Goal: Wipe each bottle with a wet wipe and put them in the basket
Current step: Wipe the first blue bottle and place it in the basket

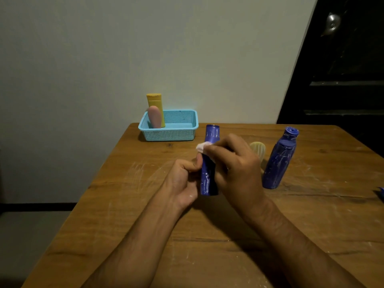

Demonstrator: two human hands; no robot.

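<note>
Left hand [182, 179] grips the blue bottle [208, 163] low, upright just above the table [145, 235]; right hand [232, 163] pinches the wipe [201, 146] against its neck — best to turn the bottle while stroking downward; the wood is scratched, white-streaked; beyond, basket [169, 126] holds two bottles by a plain wall.

scratched wooden table [207, 256] against a plain wall [104, 48]
a dark door [342, 80] stands at the right, 1 shiny knob [332, 22] on it.
</note>
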